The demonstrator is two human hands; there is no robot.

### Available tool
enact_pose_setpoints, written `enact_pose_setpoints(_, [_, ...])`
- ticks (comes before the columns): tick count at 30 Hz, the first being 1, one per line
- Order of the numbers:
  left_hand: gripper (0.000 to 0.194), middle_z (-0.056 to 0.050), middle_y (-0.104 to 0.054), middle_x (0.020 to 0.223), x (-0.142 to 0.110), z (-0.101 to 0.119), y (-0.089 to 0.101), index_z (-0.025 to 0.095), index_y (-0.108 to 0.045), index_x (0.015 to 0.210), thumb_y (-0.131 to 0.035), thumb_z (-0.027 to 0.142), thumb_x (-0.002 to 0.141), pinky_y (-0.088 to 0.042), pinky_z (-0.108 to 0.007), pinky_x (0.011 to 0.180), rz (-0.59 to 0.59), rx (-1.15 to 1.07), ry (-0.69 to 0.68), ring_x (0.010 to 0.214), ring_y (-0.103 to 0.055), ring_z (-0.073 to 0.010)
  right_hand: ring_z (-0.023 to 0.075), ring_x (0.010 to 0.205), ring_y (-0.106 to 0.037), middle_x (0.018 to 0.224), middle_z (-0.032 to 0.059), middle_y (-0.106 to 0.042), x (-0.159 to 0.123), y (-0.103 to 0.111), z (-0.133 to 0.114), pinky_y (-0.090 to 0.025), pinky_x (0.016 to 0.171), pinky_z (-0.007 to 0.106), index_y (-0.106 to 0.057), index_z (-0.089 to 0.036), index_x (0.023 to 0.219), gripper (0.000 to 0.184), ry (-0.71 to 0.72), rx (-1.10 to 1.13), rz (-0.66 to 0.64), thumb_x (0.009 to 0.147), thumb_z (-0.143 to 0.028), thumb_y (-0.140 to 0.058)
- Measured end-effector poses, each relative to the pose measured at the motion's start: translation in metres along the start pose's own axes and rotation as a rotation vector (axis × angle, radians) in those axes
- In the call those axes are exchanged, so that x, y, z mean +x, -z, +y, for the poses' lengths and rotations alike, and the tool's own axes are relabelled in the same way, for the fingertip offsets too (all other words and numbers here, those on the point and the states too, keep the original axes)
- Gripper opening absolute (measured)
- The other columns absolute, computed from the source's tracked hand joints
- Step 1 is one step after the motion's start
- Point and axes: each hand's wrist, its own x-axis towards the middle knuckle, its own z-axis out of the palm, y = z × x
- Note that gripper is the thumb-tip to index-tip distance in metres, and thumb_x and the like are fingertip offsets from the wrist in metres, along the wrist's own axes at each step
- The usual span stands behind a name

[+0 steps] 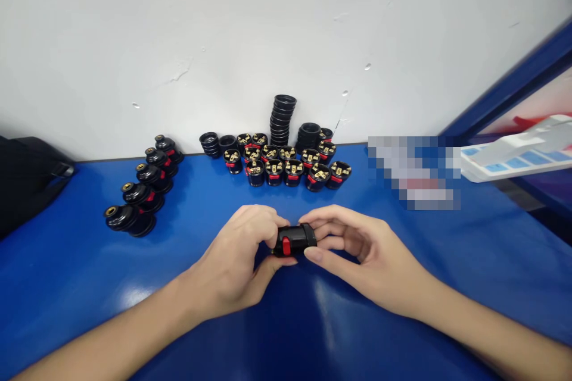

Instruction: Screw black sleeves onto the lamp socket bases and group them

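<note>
A black cylindrical lamp holder body [295, 240] with a red switch lies level between both my hands, above the blue table. My left hand [241, 250] is closed on its left end, fingers over the top and thumb beneath. At the right end, where a wider black ring [309, 235] sits, my right hand [366, 250] pinches with thumb and fingertips. Behind the hands stand several similar black bodies [274, 172], upright with brass contacts showing and red switches in front. The inside of the held body is hidden.
Several lamp holders with domed caps [138, 196] lie in a row at left. A tall stack of black rings [281, 119] and shorter ring stacks [308, 136] stand against the white wall [268, 30]. A black bag [27, 184] is far left; a white-blue tray [513, 158] is right.
</note>
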Motion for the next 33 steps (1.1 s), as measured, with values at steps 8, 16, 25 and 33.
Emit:
enact_pose_setpoints(8, [0.032,-0.011,-0.076,0.123,0.001,-0.005,-0.004,0.026,-0.046,0.115,-0.071,0.01,0.102,-0.065,-0.042,0.092,0.018,-0.005,-0.041,0.107,-0.077,-0.0222,0.0202,0.092,-0.085,0.106,0.0077,-0.084,0.001,-0.001,0.003,-0.072,0.087,0.03,-0.072,-0.021,0.122,0.029,0.053,-0.024,0.0,0.096,-0.03,-0.083])
enact_pose_setpoints(16, [0.057,-0.012,-0.067,0.14,-0.004,-0.013,-0.007,0.032,-0.043,0.141,-0.074,0.007,0.1,-0.068,-0.046,0.103,0.094,-0.196,0.037,0.125,-0.074,-0.0236,0.0293,0.122,-0.08,0.129,0.0097,-0.082,0.003,0.002,0.015,-0.065,0.111,0.047,-0.074,-0.026,0.127,0.029,0.248,-0.389,0.052,0.099,-0.023,-0.077])
enact_pose_setpoints(25, [0.046,-0.009,-0.07,0.13,0.002,-0.005,0.004,0.025,-0.052,0.136,-0.079,0.017,0.099,-0.063,-0.035,0.108,-0.029,-0.149,0.074,0.122,-0.072,-0.0205,0.0318,0.13,-0.075,0.126,0.008,-0.083,0.004,0.004,0.022,-0.061,0.113,0.052,-0.071,-0.029,0.115,0.027,0.32,-0.537,0.043,0.092,-0.026,-0.086])
enact_pose_setpoints(33, [0.017,-0.009,-0.074,0.117,0.033,-0.019,0.054,0.022,-0.065,0.123,-0.06,0.018,0.107,-0.058,-0.045,0.105,0.05,0.53,0.105,0.113,-0.071,-0.0265,0.0301,0.13,-0.073,0.129,0.0089,-0.08,0.004,0.003,0.02,-0.058,0.114,0.05,-0.072,-0.027,0.123,0.029,0.296,-0.58,0.013,0.096,-0.026,-0.083])
